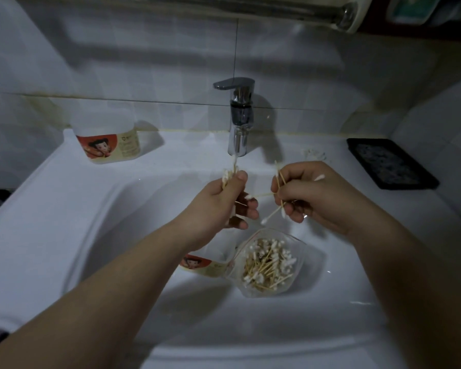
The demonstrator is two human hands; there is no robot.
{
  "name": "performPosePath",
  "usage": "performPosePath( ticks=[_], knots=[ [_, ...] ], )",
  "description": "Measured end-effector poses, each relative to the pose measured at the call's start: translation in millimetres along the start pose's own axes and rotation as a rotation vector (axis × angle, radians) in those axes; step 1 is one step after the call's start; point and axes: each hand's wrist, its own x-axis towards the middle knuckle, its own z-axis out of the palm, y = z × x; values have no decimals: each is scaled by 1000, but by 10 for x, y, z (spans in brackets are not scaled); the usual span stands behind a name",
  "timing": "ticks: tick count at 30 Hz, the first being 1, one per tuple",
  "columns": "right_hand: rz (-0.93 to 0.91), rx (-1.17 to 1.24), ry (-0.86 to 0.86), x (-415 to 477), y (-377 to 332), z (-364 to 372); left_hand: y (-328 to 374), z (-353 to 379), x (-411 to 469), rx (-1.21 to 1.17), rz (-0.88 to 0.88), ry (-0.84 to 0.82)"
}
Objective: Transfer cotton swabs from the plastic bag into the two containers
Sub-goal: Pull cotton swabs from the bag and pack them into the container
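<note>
White tub (108, 145) on the far-left worktop (184, 153) is well off, so we'd use the open tub (208, 265) in the sink (64, 209), right below our left hand (218, 203), whose fingers (250, 213) pinch a near-upright bunch of swabs (230, 173). Beside it lies the bag (269, 265), and our right hand (312, 195) pinches a few crossed swabs (273, 213).

Bare left hand (218, 203) and right hand (317, 195), with short, rounded nails. Bare forearms (117, 275) too, uncovered down to the lower edge of view; narrow at the wrists, widening toward the elbows. Faint shine on one right fingernail.
</note>
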Motion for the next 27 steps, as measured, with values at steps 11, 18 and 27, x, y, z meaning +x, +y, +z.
performPosePath(
  ticks=[11,18,27],
  knots=[
    [-65,8,15,25,20,89,-40,-16,-23,165,41,-202],
    [-69,89,131,80,55,71,-20,-25,-15,99,13,-201],
    [-95,15,128,95,112,82,-58,27,-33,184,-57,-214]
  ],
)
